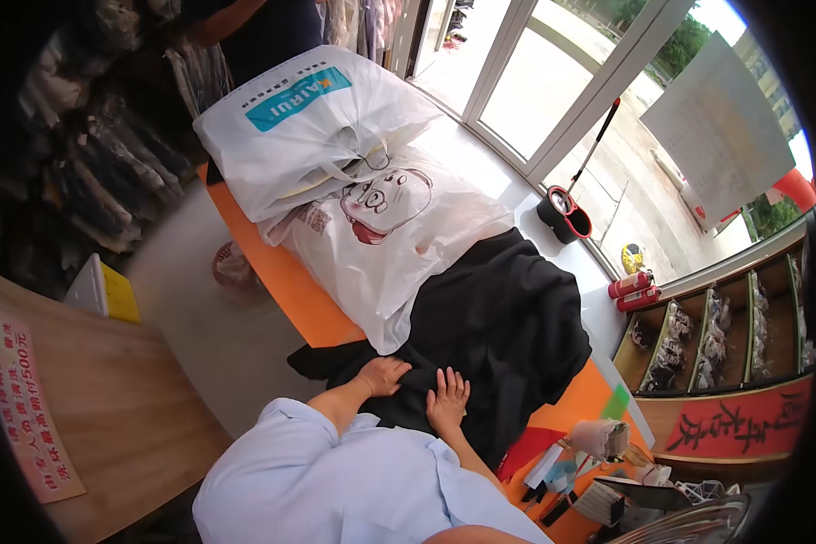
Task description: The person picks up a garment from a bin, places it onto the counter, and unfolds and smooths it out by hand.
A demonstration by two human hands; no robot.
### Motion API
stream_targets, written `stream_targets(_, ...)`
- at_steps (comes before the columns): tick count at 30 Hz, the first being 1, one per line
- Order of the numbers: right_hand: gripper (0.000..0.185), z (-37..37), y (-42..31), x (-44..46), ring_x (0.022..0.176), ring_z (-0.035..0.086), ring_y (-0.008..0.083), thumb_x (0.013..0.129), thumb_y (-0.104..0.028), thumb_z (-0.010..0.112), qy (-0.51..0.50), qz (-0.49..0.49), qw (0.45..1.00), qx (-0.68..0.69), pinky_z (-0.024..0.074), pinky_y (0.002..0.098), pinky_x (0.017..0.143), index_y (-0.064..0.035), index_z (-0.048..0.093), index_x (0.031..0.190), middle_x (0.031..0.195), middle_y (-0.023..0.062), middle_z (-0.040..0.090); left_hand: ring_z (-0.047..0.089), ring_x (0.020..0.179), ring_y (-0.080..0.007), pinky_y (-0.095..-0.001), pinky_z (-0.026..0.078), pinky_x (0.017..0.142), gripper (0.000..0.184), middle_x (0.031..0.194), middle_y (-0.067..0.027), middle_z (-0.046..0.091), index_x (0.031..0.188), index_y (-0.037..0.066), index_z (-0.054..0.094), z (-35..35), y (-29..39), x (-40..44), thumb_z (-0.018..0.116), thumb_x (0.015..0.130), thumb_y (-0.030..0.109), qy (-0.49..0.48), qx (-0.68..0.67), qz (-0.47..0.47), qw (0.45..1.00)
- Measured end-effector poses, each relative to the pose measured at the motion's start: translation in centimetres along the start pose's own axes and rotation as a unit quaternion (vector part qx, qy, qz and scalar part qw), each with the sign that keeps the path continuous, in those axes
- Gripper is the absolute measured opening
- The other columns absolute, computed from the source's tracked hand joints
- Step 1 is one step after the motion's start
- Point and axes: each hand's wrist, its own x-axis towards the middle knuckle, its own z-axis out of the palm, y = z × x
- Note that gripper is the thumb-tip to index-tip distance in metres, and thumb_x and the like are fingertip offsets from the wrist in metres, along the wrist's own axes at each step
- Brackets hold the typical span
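Observation:
A black cloth garment [503, 317] lies bunched over the orange table [295, 295], with one edge hanging off the near left side. My left hand [383, 375] rests on the garment with its fingers curled into the cloth. To its right my right hand [448, 399] lies flat on the same cloth, fingers spread, holding nothing. The two hands are a short way apart. Just beyond them a white plastic bag with a cartoon face [381, 222] touches the garment. Behind that sits a full white bag with a blue label [299, 118].
Pens, papers and small items [576, 471] crowd the table's right end. Packed wooden shelves [689, 344], fire extinguishers [633, 290] and a mop bucket [564, 216] stand at the right. A person [263, 41] is behind the bags; hanging clothes [109, 163] line the left.

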Motion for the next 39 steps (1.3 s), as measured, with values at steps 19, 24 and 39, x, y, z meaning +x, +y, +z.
stream_targets(19,0.063,1.3,0.3,-0.4,0.133,0.034,0.0315,0.077,-0.026,0.058,0.007,0.023,1.000,0.018,0.0197,0.0525,0.113,-0.0133,0.045,0.138,0.144,0.0112,0.039,0.060,0.100,-0.0252,-0.0366,0.050,0.086,0.057,0.104,-0.0073,0.060,0.115,0.013,0.053,0.3,0.1,-0.6,0.077,0.064,0.023,-0.053,0.008,-0.031,0.998)
stream_targets(24,0.064,1.3,0.3,-0.4,0.134,0.033,0.0310,0.077,-0.026,0.058,0.003,0.027,1.000,0.009,0.0192,0.0521,0.113,-0.0142,0.045,0.138,0.145,0.0105,0.039,0.059,0.100,-0.0262,-0.0372,0.050,0.085,0.058,0.104,-0.0078,0.060,0.115,0.013,0.052,0.1,0.2,-0.1,0.077,0.064,0.023,-0.071,0.009,-0.038,0.997)
stream_targets(39,0.065,1.5,0.4,-0.6,0.134,0.034,0.0315,0.075,-0.027,0.058,0.010,0.035,0.999,0.029,0.0195,0.0523,0.112,-0.0144,0.044,0.137,0.144,0.0111,0.039,0.060,0.095,-0.0286,-0.0377,0.049,0.085,0.057,0.101,-0.0100,0.060,0.114,0.012,0.053,-0.3,0.2,0.0,0.078,0.063,0.022,-0.070,0.014,-0.025,0.997)
